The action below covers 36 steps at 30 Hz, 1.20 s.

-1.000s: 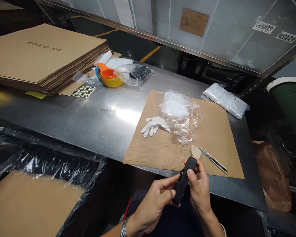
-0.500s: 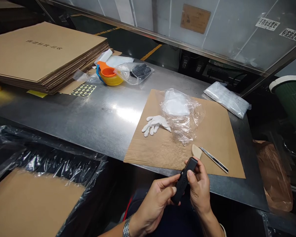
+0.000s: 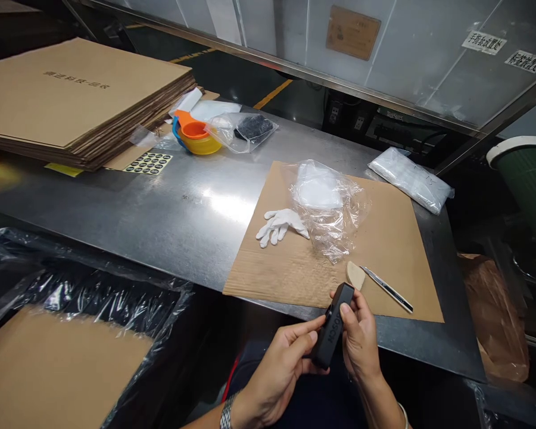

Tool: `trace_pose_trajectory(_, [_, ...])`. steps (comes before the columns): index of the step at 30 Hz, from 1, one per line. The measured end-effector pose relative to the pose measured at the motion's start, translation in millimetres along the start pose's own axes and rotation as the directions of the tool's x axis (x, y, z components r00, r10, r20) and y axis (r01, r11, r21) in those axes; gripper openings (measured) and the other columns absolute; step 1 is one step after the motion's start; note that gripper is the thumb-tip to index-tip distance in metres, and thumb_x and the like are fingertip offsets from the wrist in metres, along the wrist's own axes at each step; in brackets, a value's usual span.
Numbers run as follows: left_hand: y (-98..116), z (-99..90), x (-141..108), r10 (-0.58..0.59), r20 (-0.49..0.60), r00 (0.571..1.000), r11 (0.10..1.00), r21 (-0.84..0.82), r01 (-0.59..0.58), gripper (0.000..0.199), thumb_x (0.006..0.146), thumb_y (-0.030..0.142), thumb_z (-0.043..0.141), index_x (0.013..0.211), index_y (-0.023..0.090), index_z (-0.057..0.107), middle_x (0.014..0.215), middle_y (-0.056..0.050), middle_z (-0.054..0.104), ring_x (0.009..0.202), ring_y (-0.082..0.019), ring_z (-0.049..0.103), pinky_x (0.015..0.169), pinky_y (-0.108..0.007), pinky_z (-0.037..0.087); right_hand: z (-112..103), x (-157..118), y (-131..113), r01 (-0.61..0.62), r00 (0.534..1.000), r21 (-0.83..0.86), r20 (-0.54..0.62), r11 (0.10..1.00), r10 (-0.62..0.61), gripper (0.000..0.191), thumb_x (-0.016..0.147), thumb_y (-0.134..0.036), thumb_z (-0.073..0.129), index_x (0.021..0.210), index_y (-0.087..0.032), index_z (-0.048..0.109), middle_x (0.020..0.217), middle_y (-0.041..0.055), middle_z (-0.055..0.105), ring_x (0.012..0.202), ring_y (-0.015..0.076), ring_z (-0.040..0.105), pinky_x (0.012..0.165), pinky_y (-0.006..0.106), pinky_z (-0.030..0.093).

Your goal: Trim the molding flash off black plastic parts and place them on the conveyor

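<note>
A black oblong device (image 3: 333, 329) with raised lettering on its side is held between both hands, just off the table's front edge. My left hand (image 3: 282, 370) grips its lower end, thumb and forefinger on the near side. At its upper right, my right hand (image 3: 361, 339) holds it with the thumb pressed on the side. Just above the device, a beige rounded piece (image 3: 355, 276) and a slim cutter knife (image 3: 388, 289) lie on a cardboard sheet (image 3: 384, 238). A white glove (image 3: 280, 226) and a clear plastic bag with white contents (image 3: 321, 190) rest on the same sheet.
Stacked cardboard sheets (image 3: 116, 89) fill the metal table's (image 3: 183, 214) left end. Nearby are coloured scoops (image 3: 201, 137), a bag with something dark (image 3: 253, 128) and a sticker sheet (image 3: 148, 163). A wrapped package (image 3: 411, 179) lies back right. A plastic-lined box (image 3: 71, 363) stands lower left.
The black device has rotated slightly in my hands, so its lettered side now shows more clearly. My right hand has shifted a little to the left.
</note>
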<state>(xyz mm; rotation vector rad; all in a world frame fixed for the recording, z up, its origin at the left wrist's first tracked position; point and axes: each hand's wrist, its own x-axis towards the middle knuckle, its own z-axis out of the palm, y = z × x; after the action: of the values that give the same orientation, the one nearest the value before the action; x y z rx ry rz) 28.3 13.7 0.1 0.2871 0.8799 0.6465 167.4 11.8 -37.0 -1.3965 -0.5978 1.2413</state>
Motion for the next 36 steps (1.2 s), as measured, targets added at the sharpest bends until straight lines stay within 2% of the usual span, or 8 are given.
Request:
trace_pose_trajectory(6, [1.5, 0.1, 0.6, 0.001, 0.014, 1.0, 1.0, -0.009, -0.001, 0.035, 0.077, 0.03, 0.062, 0.109, 0.016, 0.065, 0.079, -0.008, 0.063, 0.08, -0.021, 0.058, 0.066, -0.036, 0.049, 1.1, 2.3, -1.8, -0.063, 0.998, 0.052, 0.023, 0.997, 0.062, 0.041, 0.075, -0.041, 0.065, 0.108, -0.02, 0.053, 0.101, 0.0065, 0.064, 0.079, 0.0158, 0.058, 0.062, 0.024, 0.046])
trace_pose_trajectory(11, [2.5, 0.1, -0.7, 0.0, 0.008, 1.0, 1.0, -0.009, 0.0, 0.036, 0.077, 0.029, 0.062, 0.109, 0.014, 0.065, 0.08, -0.009, 0.064, 0.078, -0.021, 0.059, 0.066, -0.036, 0.05, 2.8, 2.8, -3.3, -0.081, 0.996, 0.05, 0.044, 0.995, 0.078, 0.038, 0.077, -0.04, 0.064, 0.106, -0.02, 0.053, 0.102, 0.0067, 0.064, 0.072, 0.0132, 0.058, 0.059, 0.023, 0.045])
trace_pose_trajectory(15, [1.1, -3.6, 5.7, 0.012, 0.002, 1.0, 0.999, 0.032, -0.012, 0.036, 0.078, 0.031, 0.06, 0.11, 0.013, 0.064, 0.08, -0.009, 0.065, 0.076, -0.021, 0.06, 0.062, -0.035, 0.05, 6.1, 6.9, -6.3, -0.076, 0.996, 0.027, 0.04, 0.997, 0.075, 0.039, 0.076, -0.041, 0.064, 0.106, -0.019, 0.054, 0.1, 0.0066, 0.065, 0.077, 0.016, 0.06, 0.066, 0.027, 0.047])
trace_pose_trajectory(20, [1.7, -10.2, 21.0, 0.11, -0.097, 0.989, 0.984, 0.154, -0.094, 0.039, 0.076, 0.042, 0.061, 0.101, 0.012, 0.064, 0.085, -0.011, 0.067, 0.074, -0.019, 0.062, 0.058, -0.026, 0.048, 10.3, 23.6, -10.4, 0.044, 0.999, -0.054, 0.019, 0.998, -0.043, 0.046, 0.074, -0.041, 0.066, 0.111, -0.018, 0.054, 0.103, 0.0074, 0.064, 0.096, 0.0211, 0.058, 0.082, 0.033, 0.046])
trace_pose_trajectory(24, [6.3, -10.7, 27.6, 0.07, 0.049, 0.996, 0.983, 0.166, -0.077, 0.047, 0.08, 0.052, 0.051, 0.102, 0.012, 0.062, 0.084, -0.01, 0.065, 0.069, -0.018, 0.062, 0.054, -0.025, 0.047, 16.3, 31.5, -14.8, 0.149, 0.988, -0.19, 0.076, 0.971, -0.136, 0.05, 0.075, -0.039, 0.064, 0.118, -0.019, 0.049, 0.108, 0.0071, 0.062, 0.096, 0.0198, 0.058, 0.082, 0.031, 0.046])
trace_pose_trajectory(28, [9.0, -11.9, 29.3, 0.105, 0.132, 0.986, 0.975, 0.179, -0.128, 0.043, 0.08, 0.049, 0.053, 0.088, 0.009, 0.066, 0.077, -0.007, 0.059, 0.062, -0.015, 0.06, 0.046, -0.02, 0.04, 21.8, 31.2, -17.5, 0.181, 0.981, -0.29, 0.116, 0.94, -0.153, 0.053, 0.076, -0.039, 0.063, 0.121, -0.018, 0.046, 0.109, 0.0083, 0.06, 0.096, 0.0208, 0.058, 0.079, 0.032, 0.047])
trace_pose_trajectory(31, [11.5, -13.7, 25.8, 0.088, 0.19, 0.978, 0.983, 0.14, -0.116, 0.037, 0.082, 0.042, 0.054, 0.089, 0.008, 0.067, 0.078, -0.007, 0.058, 0.068, -0.016, 0.061, 0.055, -0.022, 0.043, 22.0, 32.0, -16.8, 0.162, 0.983, -0.264, 0.13, 0.951, -0.132, 0.052, 0.076, -0.04, 0.063, 0.121, -0.017, 0.046, 0.108, 0.0088, 0.061, 0.097, 0.0219, 0.058, 0.074, 0.031, 0.048])
trace_pose_trajectory(36, [16.9, -16.3, 17.5, 0.056, 0.293, 0.954, 0.994, 0.077, -0.082, 0.034, 0.081, 0.031, 0.059, 0.109, 0.012, 0.063, 0.095, -0.01, 0.061, 0.08, -0.018, 0.062, 0.072, -0.028, 0.045, 18.5, 33.9, -16.1, 0.142, 0.986, -0.229, 0.119, 0.963, -0.117, 0.051, 0.076, -0.041, 0.063, 0.118, -0.017, 0.049, 0.105, 0.0085, 0.062, 0.095, 0.0221, 0.059, 0.073, 0.031, 0.049])
